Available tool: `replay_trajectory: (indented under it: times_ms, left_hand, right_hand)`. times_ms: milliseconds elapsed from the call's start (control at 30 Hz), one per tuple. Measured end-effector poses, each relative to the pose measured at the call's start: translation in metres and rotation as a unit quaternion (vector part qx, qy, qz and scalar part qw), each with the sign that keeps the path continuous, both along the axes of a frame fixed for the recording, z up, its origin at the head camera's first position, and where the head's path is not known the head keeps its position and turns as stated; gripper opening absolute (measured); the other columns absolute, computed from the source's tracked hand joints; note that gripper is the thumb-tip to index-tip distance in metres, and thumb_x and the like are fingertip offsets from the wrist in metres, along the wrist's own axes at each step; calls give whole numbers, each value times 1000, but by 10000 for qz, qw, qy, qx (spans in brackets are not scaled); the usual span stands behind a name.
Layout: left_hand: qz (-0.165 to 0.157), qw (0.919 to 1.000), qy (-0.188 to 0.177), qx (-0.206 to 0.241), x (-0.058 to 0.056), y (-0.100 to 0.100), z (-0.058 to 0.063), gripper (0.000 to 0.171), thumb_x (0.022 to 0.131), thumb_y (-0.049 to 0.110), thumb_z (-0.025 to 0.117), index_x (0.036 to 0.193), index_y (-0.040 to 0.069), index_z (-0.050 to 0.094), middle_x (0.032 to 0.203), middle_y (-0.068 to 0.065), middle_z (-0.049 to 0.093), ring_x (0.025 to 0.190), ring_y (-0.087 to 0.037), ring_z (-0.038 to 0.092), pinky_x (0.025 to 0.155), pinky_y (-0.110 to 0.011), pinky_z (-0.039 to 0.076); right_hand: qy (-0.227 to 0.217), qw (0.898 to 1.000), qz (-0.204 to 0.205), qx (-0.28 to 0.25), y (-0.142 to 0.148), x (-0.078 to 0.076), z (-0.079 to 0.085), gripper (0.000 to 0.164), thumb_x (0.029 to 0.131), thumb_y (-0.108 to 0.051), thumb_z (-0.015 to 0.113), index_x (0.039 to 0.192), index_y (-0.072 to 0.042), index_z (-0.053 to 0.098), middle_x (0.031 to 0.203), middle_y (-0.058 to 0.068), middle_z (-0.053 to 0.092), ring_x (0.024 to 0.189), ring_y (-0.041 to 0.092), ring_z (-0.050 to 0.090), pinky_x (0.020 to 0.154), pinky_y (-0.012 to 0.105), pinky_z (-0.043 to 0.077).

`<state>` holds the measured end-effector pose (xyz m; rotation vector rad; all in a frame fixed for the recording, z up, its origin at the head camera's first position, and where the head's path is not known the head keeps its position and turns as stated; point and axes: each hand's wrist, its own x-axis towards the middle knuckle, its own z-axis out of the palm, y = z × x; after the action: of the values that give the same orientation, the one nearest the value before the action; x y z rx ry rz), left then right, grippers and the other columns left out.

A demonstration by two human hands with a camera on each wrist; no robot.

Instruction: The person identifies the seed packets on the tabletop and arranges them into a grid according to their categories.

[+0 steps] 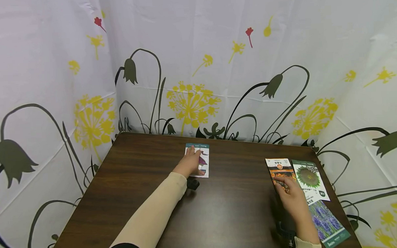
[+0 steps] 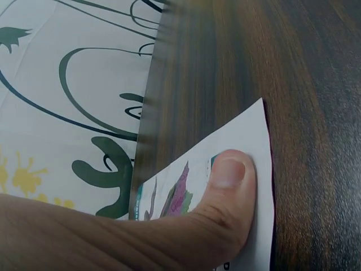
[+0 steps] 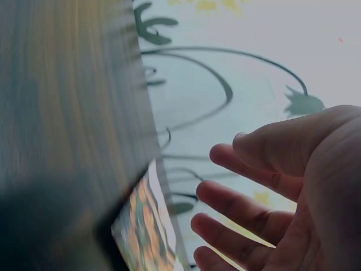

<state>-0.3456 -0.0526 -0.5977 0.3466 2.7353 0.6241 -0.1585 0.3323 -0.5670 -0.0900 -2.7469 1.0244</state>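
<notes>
Head view: left hand [image 1: 189,163] rests unclenched on teal-topped packet [image 1: 204,161]; right hand [image 1: 292,199] hovers, grasping nothing, by orange packet [image 1: 279,167]; light pressure should prevent creases.

The head camera, worn by the person, looks forward and down from well back, covering the counter [image 1: 234,217] and the patterned curtain [image 1: 214,21] behind it. The left wrist camera [image 1: 193,184] sits close to the left hand [image 1: 190,163], its picture turned sideways; it shares the purple-pictured packet [image 1: 205,161] with the head view. The right wrist camera [image 1: 286,232], also turned sideways, faces past the right hand [image 1: 292,199], sharing the orange packet [image 1: 280,171].
</notes>
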Motion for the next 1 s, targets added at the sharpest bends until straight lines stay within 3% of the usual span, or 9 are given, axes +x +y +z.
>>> replay_trajectory:
  times_ms: [100, 200, 333, 400, 533, 767, 1000]
  left_hand:
    - [-9, 10000, -59, 61, 6, -2, 10, 103, 83, 30, 98, 166, 6, 42, 181, -29, 11, 170, -47, 9, 136, -61, 22]
    - [-78, 9998, 61, 191, 5, -5, 5, 103, 82, 32, 98, 164, 5, 42, 180, -31, 13, 169, -50, 10, 134, -65, 24]
    - [-91, 9996, 54, 280, 6, -7, 2, 105, 83, 33, 98, 166, 6, 40, 181, -30, 11, 170, -48, 8, 135, -64, 21]
    - [-56, 9996, -52, 256, 10, -6, 9, 105, 85, 32, 96, 168, 7, 38, 182, -27, 8, 171, -45, 6, 137, -60, 19]
    - [-73, 9997, -8, 216, 11, -5, 8, 106, 86, 35, 95, 170, 9, 35, 182, -26, 7, 171, -43, 5, 138, -58, 18]
    - [-23, 9999, 75, 96, 12, -4, 11, 107, 86, 36, 95, 170, 8, 36, 181, -29, 7, 171, -46, 6, 137, -60, 19]
    - [-65, 9999, 22, 126, 11, -3, 8, 105, 86, 36, 94, 170, 9, 36, 182, -28, 5, 171, -45, 5, 138, -59, 17]
  right_hand:
    - [46, 9996, -182, 190, 10, 10, 1, 30, 108, -12, 67, 137, -3, 72, 135, 27, 66, 120, 47, 64, 91, 63, 54]
    - [1, 9985, -402, 368, 22, 18, -1, 30, 108, -12, 67, 136, -2, 72, 131, 28, 65, 114, 45, 64, 84, 59, 50]
    - [2, 9964, -721, 453, 39, 31, -5, 30, 106, -10, 68, 133, 1, 72, 126, 31, 64, 115, 48, 63, 90, 65, 50]
    - [-18, 9953, -824, 508, 48, 39, -8, 29, 105, -9, 68, 132, 2, 72, 127, 32, 64, 117, 49, 61, 95, 68, 48]
    - [-96, 9923, -1062, 634, 65, 53, -12, 29, 104, -11, 70, 130, 3, 73, 127, 33, 65, 119, 50, 60, 96, 67, 47]
    - [-612, 9894, -1082, 745, 77, 67, -20, 36, 103, -14, 72, 133, 6, 70, 134, 39, 59, 126, 55, 55, 102, 71, 44]
    - [-498, 9880, -1160, 892, 85, 77, -24, 34, 99, -10, 76, 130, 4, 71, 130, 38, 60, 122, 51, 55, 95, 69, 47]
